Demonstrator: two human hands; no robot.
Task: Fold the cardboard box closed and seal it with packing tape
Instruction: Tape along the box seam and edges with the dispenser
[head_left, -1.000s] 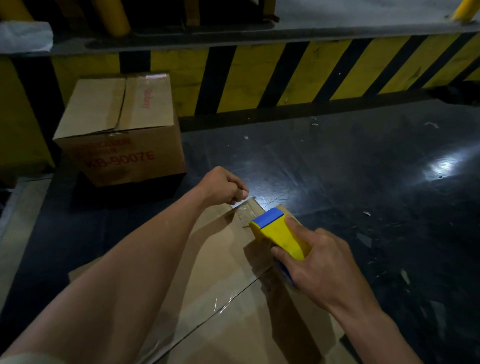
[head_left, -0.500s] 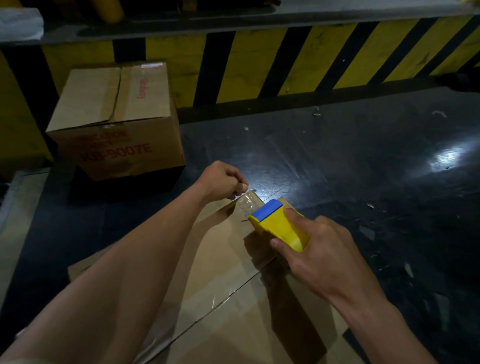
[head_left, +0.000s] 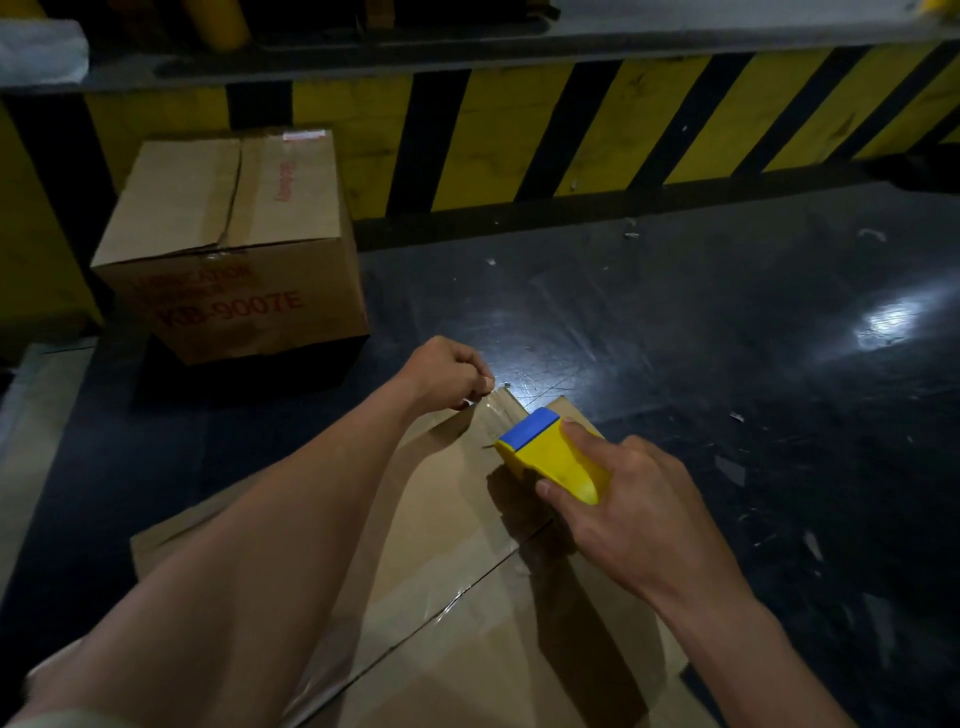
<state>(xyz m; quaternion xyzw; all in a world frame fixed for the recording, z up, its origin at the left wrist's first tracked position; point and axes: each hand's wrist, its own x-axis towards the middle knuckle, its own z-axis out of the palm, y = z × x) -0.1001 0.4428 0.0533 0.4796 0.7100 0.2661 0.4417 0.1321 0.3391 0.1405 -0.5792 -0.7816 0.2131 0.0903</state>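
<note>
A brown cardboard box (head_left: 447, 525) lies right below me with its top flaps folded shut. A strip of clear tape (head_left: 498, 415) runs along the centre seam to the far edge. My left hand (head_left: 447, 371) is closed at that far edge, pinching the tape's end. My right hand (head_left: 623, 499) grips a yellow tape dispenser with a blue front (head_left: 545, 452), which rests on the box top just behind the far edge. My forearms hide much of the box's left and near parts.
A second closed cardboard box (head_left: 228, 244) with red print stands on the floor at the far left. A yellow-and-black striped barrier (head_left: 597, 124) runs across the back. The dark glossy floor (head_left: 727, 322) stretches to the right, scattered with small scraps.
My left hand has risen a little at the far edge, stretching the tape end. The dispenser in my right hand has stayed almost in place. The camera has tilted slightly.
</note>
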